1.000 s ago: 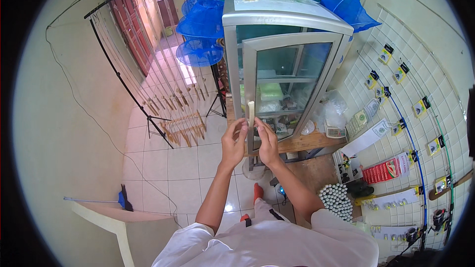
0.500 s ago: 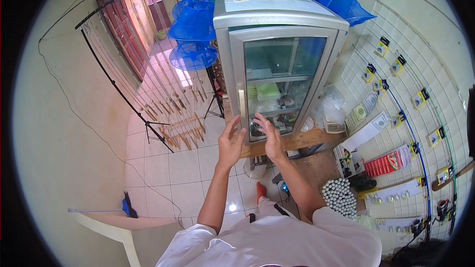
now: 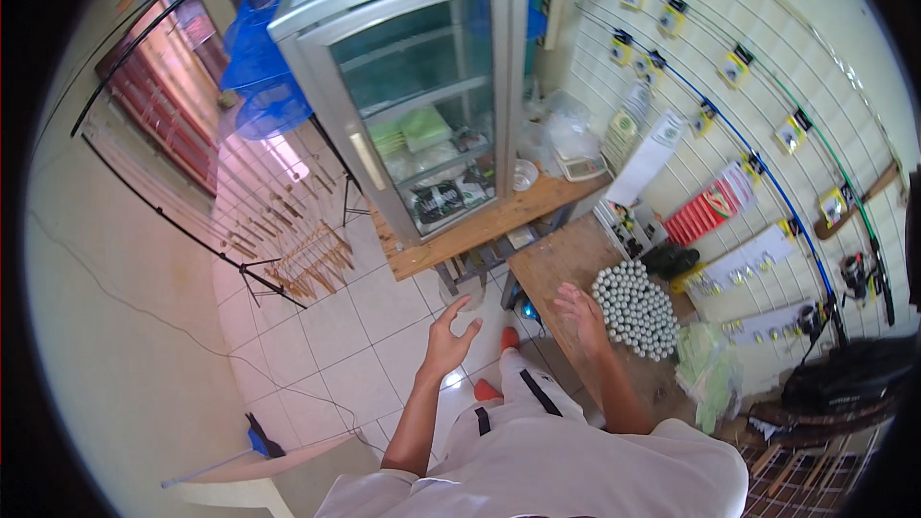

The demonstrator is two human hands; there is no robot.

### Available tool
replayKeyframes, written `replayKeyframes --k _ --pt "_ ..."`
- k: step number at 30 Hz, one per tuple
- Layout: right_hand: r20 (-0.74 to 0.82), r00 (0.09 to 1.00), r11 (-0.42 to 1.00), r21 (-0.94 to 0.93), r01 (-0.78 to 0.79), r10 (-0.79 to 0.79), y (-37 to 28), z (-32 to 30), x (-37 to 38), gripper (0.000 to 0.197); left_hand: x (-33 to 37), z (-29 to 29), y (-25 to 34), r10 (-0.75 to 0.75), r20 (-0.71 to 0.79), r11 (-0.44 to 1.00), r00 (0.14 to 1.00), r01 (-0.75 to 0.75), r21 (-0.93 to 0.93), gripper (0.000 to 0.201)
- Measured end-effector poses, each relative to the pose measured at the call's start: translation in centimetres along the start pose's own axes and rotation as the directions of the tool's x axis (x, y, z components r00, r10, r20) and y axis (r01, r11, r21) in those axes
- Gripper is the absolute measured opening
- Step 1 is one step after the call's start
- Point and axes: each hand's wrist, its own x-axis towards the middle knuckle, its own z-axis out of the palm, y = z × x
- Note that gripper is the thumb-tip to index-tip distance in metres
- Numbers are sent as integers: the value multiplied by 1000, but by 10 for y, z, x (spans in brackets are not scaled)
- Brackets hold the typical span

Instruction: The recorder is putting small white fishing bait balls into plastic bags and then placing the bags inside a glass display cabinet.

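Observation:
My left hand (image 3: 451,341) is held up over the tiled floor, thumb and fingers apart, holding nothing. My right hand (image 3: 582,317) hovers with spread fingers over a low wooden table (image 3: 549,265), also holding nothing. Close to it on the table stands a tight cluster of pale, round-topped pieces (image 3: 633,312); I cannot make out exactly what they are. Beyond both hands, a glass-door cabinet (image 3: 506,86) with a pale handle (image 3: 366,160) sits shut on a wooden bench (image 3: 451,247). Green packets (image 3: 422,127) and other goods show through its glass.
On the right, a wire wall grid carries hanging packets (image 3: 710,211) and fishing rods (image 3: 779,203). A digital scale (image 3: 582,168) sits beside the cabinet. A light green plastic bag (image 3: 708,374) lies near the table's right end. Blue nets (image 3: 257,67) and a black rod rack (image 3: 158,206) stand left.
My view has turned right and down, so the cabinet now lies further left. My hands have moved apart and away from the cabinet front, the right one over the low table.

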Motion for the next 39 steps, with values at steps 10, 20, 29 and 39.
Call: replayKeyframes --k 10,20,29,39 --pt "-195 966 985 -29 168 -170 44 -102 -50 42 -17 67 44 53 388 986 920 -109 124 54" --pt "-352 927 991 -14 133 -129 49 -210 -117 30 -16 188 97 159 662 964 732 -261 56 45" --pt "-566 821 994 111 -10 72 82 -331 -169 34 -45 326 112 122 844 970 522 -243 10 41" --pt "-781 494 900 435 -9 382 149 -408 -226 37 -89 451 105 103 929 976 355 -217 -26 34"
